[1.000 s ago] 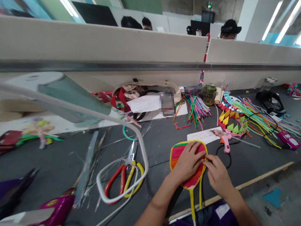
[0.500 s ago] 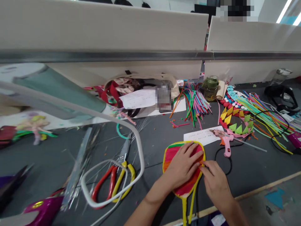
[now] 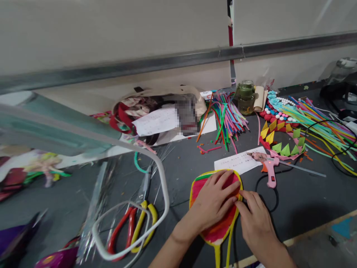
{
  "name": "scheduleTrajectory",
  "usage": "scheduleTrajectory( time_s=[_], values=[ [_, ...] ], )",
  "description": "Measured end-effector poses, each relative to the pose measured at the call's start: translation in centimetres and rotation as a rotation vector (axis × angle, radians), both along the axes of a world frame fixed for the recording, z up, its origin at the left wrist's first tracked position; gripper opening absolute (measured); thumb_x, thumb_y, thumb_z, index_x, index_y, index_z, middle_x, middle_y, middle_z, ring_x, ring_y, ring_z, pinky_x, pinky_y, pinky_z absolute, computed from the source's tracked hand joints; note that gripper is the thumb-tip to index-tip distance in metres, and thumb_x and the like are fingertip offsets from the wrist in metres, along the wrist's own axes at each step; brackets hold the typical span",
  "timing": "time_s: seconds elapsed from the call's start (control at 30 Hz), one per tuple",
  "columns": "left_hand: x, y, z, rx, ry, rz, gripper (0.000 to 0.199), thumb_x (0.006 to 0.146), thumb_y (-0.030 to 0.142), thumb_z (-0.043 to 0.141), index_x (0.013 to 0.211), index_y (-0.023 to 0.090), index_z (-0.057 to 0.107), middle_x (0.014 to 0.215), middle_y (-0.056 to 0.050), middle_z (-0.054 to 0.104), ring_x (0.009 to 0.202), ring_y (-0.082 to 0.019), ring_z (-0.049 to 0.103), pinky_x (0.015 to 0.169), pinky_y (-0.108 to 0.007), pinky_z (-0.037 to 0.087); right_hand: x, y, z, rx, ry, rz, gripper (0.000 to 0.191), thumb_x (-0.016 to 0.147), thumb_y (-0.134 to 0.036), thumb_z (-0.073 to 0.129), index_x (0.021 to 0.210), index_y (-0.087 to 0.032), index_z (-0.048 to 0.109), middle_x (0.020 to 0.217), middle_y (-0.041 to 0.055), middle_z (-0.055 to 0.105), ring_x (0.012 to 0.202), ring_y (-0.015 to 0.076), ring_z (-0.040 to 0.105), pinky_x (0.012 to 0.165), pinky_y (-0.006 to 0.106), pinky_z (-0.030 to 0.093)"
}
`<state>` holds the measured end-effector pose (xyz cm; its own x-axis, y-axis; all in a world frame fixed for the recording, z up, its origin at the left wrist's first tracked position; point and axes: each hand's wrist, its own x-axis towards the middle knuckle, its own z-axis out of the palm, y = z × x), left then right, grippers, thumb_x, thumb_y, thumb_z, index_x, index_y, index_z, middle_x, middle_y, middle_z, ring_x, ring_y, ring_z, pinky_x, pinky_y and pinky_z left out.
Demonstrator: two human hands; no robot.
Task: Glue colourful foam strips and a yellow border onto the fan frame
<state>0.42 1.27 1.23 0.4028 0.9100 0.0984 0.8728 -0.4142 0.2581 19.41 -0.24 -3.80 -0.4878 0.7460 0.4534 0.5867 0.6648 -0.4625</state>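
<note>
Lying flat on the dark worktop [image 3: 315,201], at its near edge: one paddle-shaped panel [image 3: 227,221], red and orange, a green band near the top, yellow edging, narrow yellow handle [image 3: 217,257] towards the person.

Handling, as judged: light; face fairly stiff, possibly some flex; fuzzy rather than slippery; edging the fragile part, apt to peel if tugged. Best hold: handle for lifting, flat palm on the face for steadying, fingertip pinch for the rim.

Yellow strip [image 3: 230,243]: one, thin and apparently bendable, standing off the lower right rim beside the handle; best taken close to where it meets the edge.

Left hand [image 3: 213,203]: palm down on the panel, fingers extended, gripping nothing. Right hand [image 3: 256,216]: thumb and forefinger apparently pinched on the yellow strip at the right rim.

Beyond: written paper [image 3: 231,163], just above the panel; pink glue gun [image 3: 270,171], nozzle over the paper; pink ring with yellow and green points [image 3: 285,150], farther right; bundle of coloured stems [image 3: 228,119], behind; red-and-yellow-handled scissors [image 3: 114,240], well to the left.
</note>
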Motion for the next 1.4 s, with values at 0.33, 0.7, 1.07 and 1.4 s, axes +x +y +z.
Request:
scheduleTrajectory(
  time_s=[0.33, 0.7, 1.07, 1.4],
  values=[
    [-0.4, 0.2, 0.1, -0.009, 0.063, -0.031, 0.038, 0.098, 0.031, 0.050, 0.134, 0.026, 0.059, 0.147, -0.010, 0.048, 0.132, -0.031, 0.043, 0.108, -0.052, 0.043, -1.0, 0.1, 0.2, -0.027, 0.012, -0.042, 0.030, 0.092, -0.002, 0.040, 0.102, -0.017, 0.063, 0.111, 0.0127, 0.066, 0.100, 0.0275, 0.059, 0.087, 0.043, 0.053],
    [-0.4, 0.5, -0.5, -0.007, 0.084, -0.023, 0.043, 0.096, 0.030, 0.051, 0.139, 0.025, 0.055, 0.143, -0.010, 0.053, 0.129, -0.032, 0.044, 0.106, -0.053, 0.044, -1.0, 0.6, 0.3, 0.053, 0.052, -0.029, 0.034, 0.093, -0.002, 0.037, 0.102, -0.015, 0.067, 0.105, 0.0139, 0.069, 0.093, 0.0255, 0.058, 0.078, 0.038, 0.054],
    [-0.3, 0.7, -0.1, -0.016, 0.073, 0.007, 0.040, 0.099, 0.032, 0.050, 0.137, 0.022, 0.056, 0.140, -0.010, 0.055, 0.128, -0.029, 0.045, 0.106, -0.048, 0.045, -1.1, 0.6, 0.8, 0.069, 0.089, -0.072, 0.036, 0.098, -0.004, 0.035, 0.102, -0.015, 0.069, 0.104, 0.0114, 0.070, 0.093, 0.0226, 0.058, 0.081, 0.034, 0.051],
    [-0.2, 1.0, -0.1, -0.033, 0.054, 0.013, 0.039, 0.099, 0.033, 0.048, 0.137, 0.022, 0.056, 0.138, -0.008, 0.056, 0.126, -0.028, 0.046, 0.105, -0.048, 0.044, -1.1, 0.7, 1.4, 0.045, 0.101, -0.072, 0.038, 0.101, -0.008, 0.032, 0.101, -0.013, 0.070, 0.104, 0.0103, 0.070, 0.092, 0.0223, 0.058, 0.081, 0.033, 0.049]
  ],
)
